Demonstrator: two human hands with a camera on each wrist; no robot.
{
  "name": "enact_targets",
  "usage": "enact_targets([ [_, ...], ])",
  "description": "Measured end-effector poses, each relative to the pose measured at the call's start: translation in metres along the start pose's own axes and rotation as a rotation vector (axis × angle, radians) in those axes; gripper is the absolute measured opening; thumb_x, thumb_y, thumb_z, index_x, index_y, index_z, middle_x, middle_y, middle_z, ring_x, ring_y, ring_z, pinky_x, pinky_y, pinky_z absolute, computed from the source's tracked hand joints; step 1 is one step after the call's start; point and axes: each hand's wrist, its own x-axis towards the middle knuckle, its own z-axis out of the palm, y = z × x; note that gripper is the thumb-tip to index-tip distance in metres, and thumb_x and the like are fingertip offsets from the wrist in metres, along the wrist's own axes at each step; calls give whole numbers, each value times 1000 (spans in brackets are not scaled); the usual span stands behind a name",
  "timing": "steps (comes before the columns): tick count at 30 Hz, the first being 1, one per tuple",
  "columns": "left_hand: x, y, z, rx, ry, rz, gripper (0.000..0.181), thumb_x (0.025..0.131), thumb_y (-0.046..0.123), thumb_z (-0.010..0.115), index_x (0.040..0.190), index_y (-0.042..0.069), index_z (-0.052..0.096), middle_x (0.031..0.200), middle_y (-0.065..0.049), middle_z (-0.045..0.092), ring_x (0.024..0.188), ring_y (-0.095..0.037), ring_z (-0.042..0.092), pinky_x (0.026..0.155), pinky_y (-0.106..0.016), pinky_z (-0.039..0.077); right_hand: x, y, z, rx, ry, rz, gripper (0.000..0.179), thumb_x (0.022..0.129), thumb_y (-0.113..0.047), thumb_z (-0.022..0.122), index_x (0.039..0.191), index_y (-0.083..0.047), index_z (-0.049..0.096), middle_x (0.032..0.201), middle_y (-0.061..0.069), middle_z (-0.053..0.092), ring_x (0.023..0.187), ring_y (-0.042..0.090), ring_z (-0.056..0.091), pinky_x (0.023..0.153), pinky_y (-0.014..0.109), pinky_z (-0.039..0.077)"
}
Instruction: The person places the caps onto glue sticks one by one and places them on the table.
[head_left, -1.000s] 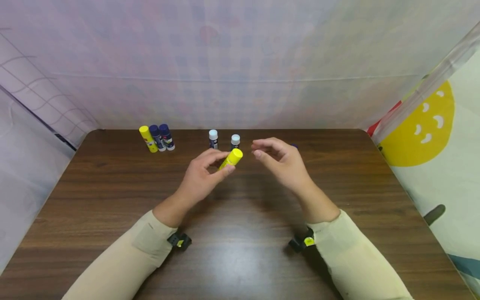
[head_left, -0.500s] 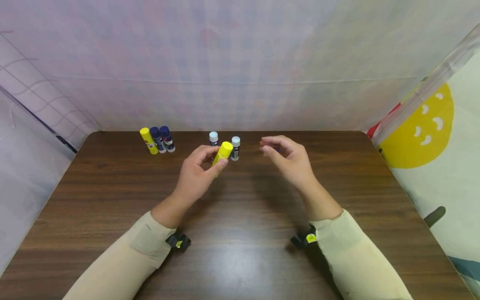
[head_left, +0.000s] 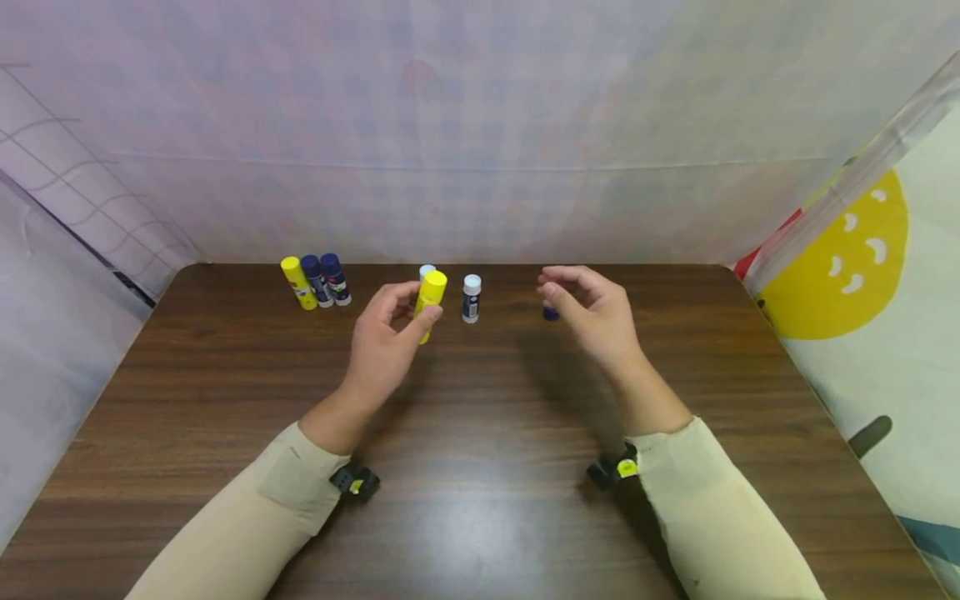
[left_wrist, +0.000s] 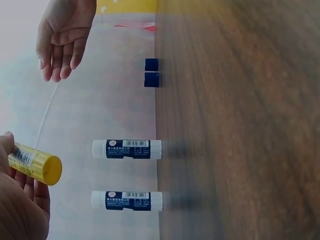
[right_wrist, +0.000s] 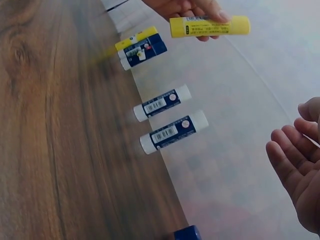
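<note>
My left hand pinches a yellow glue stick between thumb and fingers, holding it up off the table, nearly upright. In the head view it overlaps a white-capped glue stick standing behind it. A second white-capped glue stick with a dark blue label stands just to the right. My right hand hovers with loosely bent fingers and nothing in them. Partly hidden behind that hand is a dark blue piece; the left wrist view shows two such blue pieces side by side on the table.
At the back left of the brown table stand a yellow glue stick and two dark-blue-capped ones, close together. A pale patterned cloth hangs along the table's back edge, with another printed cloth at the right.
My left hand has moved left with the yellow glue stick, which is now more upright. My right hand has drifted right, and more of the right white-capped glue stick and a blue piece shows.
</note>
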Motion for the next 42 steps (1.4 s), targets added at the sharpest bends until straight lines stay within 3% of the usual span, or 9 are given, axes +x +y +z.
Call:
enact_targets([
  [7, 0, -2, -2, -30, 51, -16, 37, 94, 19, 78, 126, 4, 68, 118, -10, 68, 96, -19, 63, 81, -19, 56, 2, 3, -4, -11, 8, 35, 29, 102, -8, 65, 123, 11, 66, 104, -12, 74, 95, 7, 72, 86, 24, 61],
  [14, 3, -8, -4, -101, 109, 19, 36, 95, 12, 77, 127, -1, 66, 114, -16, 68, 93, -18, 62, 78, -15, 56, 4, 7, -10, -3, 28, 50, 33, 102, -11, 66, 125, 13, 64, 107, -11, 74, 99, 10, 72, 87, 20, 59],
  [21, 6, -11, -9, -89, 127, 40, 36, 97, 17, 76, 127, 2, 66, 115, -13, 65, 96, -16, 59, 79, -15, 55, 6, 12, -16, -2, 43, 81, 35, 102, -12, 67, 127, 12, 63, 108, -10, 73, 103, 11, 72, 87, 20, 60],
  [33, 10, -12, -21, -110, 195, 55, 34, 94, 6, 77, 124, -5, 66, 110, -14, 64, 93, -13, 60, 80, -13, 54, 13, 26, -25, -81, 117, 88, 32, 101, -15, 68, 124, 8, 67, 102, -15, 73, 94, 6, 72, 81, 18, 60],
  [42, 11, -16, -35, -53, 212, 44, 36, 97, 12, 75, 128, -2, 64, 115, -12, 63, 94, -12, 58, 80, -14, 52, 17, 47, -33, -92, 175, 92, 32, 99, -9, 70, 124, 11, 66, 99, -19, 72, 90, 3, 72, 81, 14, 58],
])
